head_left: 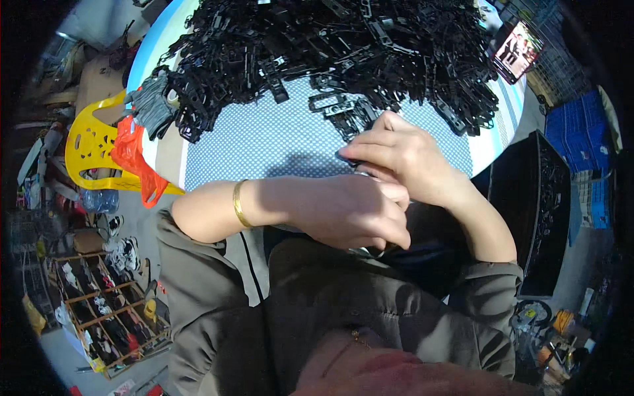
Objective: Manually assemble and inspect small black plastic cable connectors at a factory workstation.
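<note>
My left hand (360,211) is closed, its fingers curled in at the table's near edge, a gold bracelet on the wrist. Whatever it grips is mostly covered; a shiny bit shows beneath the fingers. Just beyond it and touching it, my right hand (413,158) is bent in a pinch, with a small black plastic piece (345,157) at the fingertips. Right past those fingers lies a small group of black plastic parts (343,115), slim frames with slots. A large heap of similar black parts (284,46) covers the far half of the table.
A patterned cloth (238,142) covers the round table. A phone (518,51) with a lit screen stands at the right rim. Grey gloves (153,104) and a red plastic bag (135,152) sit left, by a yellow chair (89,142). A black bin (545,211) stands right.
</note>
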A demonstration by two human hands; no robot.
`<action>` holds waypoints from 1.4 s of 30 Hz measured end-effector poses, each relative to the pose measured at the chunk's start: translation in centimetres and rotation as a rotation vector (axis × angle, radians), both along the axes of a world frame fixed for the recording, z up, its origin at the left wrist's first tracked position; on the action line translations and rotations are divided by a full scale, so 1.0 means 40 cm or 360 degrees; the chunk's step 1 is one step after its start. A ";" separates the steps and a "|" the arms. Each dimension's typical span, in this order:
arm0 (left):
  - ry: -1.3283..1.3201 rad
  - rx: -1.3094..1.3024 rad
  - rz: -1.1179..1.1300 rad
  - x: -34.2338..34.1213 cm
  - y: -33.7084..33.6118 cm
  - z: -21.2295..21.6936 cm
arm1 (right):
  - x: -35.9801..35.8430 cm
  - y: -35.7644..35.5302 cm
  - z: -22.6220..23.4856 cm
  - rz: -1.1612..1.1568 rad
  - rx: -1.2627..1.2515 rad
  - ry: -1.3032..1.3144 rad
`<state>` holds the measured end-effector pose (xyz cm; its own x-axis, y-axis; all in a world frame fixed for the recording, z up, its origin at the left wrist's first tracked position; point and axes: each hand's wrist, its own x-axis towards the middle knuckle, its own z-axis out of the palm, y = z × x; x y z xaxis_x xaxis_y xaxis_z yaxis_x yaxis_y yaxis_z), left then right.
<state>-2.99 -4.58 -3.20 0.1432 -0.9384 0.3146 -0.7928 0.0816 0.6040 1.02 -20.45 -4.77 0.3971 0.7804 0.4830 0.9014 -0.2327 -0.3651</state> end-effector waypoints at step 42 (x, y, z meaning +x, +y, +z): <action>0.1910 -0.0821 0.1359 0.118 0.049 0.013 | 0.055 -0.042 0.032 -0.0864 0.0760 0.0948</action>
<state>1.75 -2.63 -2.68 0.9521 -0.2813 -0.1199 0.1973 0.2656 0.9437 3.23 -22.12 -3.50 0.9340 0.1871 0.3044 0.3471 -0.2731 -0.8972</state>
